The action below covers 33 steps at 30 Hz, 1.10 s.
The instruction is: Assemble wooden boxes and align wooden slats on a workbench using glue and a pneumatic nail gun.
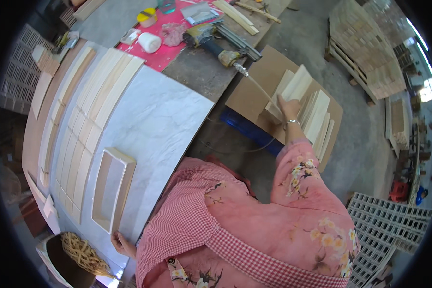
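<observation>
My right hand (290,107) reaches out over a cardboard sheet (245,91), its fingers closed on a pale wooden board (296,83). Other pale wooden strips (317,115) lie beside it on the cardboard. Low on the left, my left hand (124,246) is at the near corner of a rectangular wooden frame (122,197), fingertips gripping that corner. The frame rests on a marble-patterned tabletop (163,105). Part of the left hand is hidden by my pink sleeve and apron.
Rows of wooden strips (93,105) lie left of the frame. A nail gun (211,43) with a hose, a white bottle (149,42) and a yellow-lidded tub (147,17) stand farther back. A container with rubber bands (84,254) is at lower left. Stacked wood (369,53) stands at right.
</observation>
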### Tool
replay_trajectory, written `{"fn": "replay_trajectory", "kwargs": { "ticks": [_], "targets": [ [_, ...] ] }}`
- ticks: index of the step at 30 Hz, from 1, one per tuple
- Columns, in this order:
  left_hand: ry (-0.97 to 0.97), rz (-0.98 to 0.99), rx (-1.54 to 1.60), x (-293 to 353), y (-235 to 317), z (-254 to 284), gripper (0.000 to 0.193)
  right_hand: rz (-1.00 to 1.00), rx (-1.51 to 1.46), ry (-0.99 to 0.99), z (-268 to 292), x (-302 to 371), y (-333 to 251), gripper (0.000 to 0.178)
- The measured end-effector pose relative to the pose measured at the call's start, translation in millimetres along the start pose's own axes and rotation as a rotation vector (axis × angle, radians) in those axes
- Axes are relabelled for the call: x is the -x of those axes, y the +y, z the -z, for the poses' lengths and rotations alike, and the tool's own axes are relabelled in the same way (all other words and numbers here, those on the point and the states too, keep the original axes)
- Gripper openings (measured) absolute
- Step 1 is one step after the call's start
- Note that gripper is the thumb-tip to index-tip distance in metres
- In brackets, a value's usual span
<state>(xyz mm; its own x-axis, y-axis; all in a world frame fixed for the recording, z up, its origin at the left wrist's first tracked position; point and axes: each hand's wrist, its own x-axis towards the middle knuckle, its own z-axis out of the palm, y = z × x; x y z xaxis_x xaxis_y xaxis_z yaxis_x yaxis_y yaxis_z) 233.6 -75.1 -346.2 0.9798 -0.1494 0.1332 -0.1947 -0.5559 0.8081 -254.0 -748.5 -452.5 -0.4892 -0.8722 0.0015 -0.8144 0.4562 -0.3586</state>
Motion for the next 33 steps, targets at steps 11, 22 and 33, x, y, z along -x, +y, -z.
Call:
{"fn": "replay_trajectory", "kwargs": {
  "ticks": [11, 22, 33],
  "targets": [
    [0.154, -0.017, 0.049, 24.4, 57.8, -24.6, 0.036, 1.23, -0.864, -0.554, 167.6, 159.9, -244.7, 0.073],
    [0.223, 0.005, -0.057, 27.0, 87.2, -7.3, 0.026, 2.509, -0.145, -0.825, 178.7, 445.3, -345.7, 0.091],
    [0.22, -0.144, -0.172, 13.2, 100.6, 3.5, 0.015, 2.531, -0.054, -0.839, 148.9, 455.5, -362.2, 0.082]
  ]
}}
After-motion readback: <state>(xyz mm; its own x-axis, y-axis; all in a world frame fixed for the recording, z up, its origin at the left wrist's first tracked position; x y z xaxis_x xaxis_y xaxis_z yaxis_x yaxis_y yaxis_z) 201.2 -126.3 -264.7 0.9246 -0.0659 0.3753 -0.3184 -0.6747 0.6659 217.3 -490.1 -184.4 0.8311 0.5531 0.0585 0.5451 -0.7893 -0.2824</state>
